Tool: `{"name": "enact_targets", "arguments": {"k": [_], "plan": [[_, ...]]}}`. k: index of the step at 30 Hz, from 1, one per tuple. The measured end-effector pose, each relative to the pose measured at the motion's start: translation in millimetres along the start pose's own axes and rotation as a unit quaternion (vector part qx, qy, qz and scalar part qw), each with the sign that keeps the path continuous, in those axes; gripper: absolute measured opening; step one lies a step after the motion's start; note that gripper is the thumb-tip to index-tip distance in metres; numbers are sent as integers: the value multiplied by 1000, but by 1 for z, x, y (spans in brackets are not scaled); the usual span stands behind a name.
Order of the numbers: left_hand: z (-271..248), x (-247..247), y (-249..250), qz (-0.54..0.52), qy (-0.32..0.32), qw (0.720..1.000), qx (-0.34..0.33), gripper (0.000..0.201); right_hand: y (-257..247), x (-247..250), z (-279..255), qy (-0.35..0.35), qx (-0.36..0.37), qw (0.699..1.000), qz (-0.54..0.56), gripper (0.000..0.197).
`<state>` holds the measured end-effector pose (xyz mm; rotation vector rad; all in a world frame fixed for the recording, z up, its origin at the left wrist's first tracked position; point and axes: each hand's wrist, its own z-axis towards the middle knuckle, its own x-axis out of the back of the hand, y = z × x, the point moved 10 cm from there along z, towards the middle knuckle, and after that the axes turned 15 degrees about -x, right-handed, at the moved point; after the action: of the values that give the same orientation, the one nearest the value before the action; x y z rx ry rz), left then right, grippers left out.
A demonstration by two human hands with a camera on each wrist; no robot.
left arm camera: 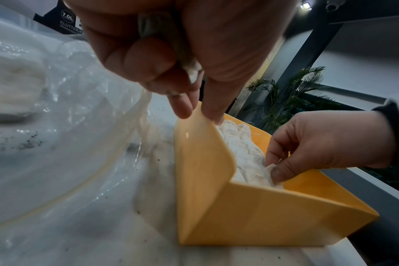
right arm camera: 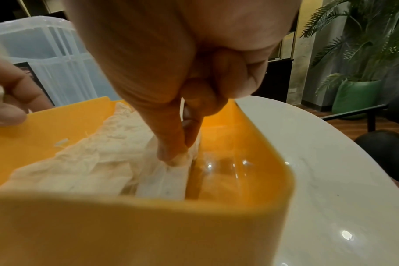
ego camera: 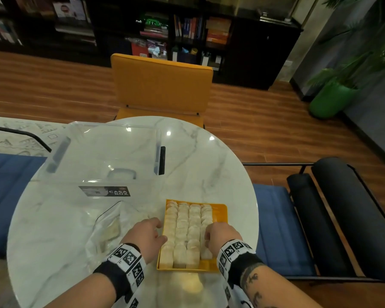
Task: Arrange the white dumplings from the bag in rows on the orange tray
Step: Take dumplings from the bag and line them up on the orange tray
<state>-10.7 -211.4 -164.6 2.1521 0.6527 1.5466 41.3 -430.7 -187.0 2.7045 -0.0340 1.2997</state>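
The orange tray [ego camera: 220, 213] lies near the table's front edge and holds several rows of white dumplings [ego camera: 188, 230]. My right hand [ego camera: 209, 236] reaches into the rightmost row, where thumb and forefinger pinch the top of a dumpling [right arm camera: 171, 172] that rests on the tray floor. My left hand [ego camera: 157, 230] is at the tray's left rim [left arm camera: 201, 153], with another dumpling [left arm camera: 191, 70] curled in its palm and two fingertips touching the rim. The clear bag [ego camera: 111, 227] lies left of the tray with more dumplings inside.
A clear lidded storage box [ego camera: 102, 156] stands on the round marble table [ego camera: 209, 165] behind the bag. An orange chair [ego camera: 162, 85] is at the far side. The tray's right strip [right arm camera: 228, 172] is bare.
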Motion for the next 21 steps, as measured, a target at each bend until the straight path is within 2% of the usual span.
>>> {"name": "enact_targets", "arguments": {"k": [10,14,16,18,21], "plan": [[-1,1,1,-4,0,1000,-1,45,-1,2,4,0,7,1000,20,19],[0,6,4,-16,8,1000,-22,49,2,14,-3,17,15,998,50,26],[0,14,9,-51,35,997,-42,52,3,29,-10,44,26,995,89,26],[-2,19,18,-116,59,989,-65,60,-5,45,-24,70,69,983,153,25],[-5,14,35,-270,55,957,-85,88,-25,60,-53,51,150,947,279,24]]}}
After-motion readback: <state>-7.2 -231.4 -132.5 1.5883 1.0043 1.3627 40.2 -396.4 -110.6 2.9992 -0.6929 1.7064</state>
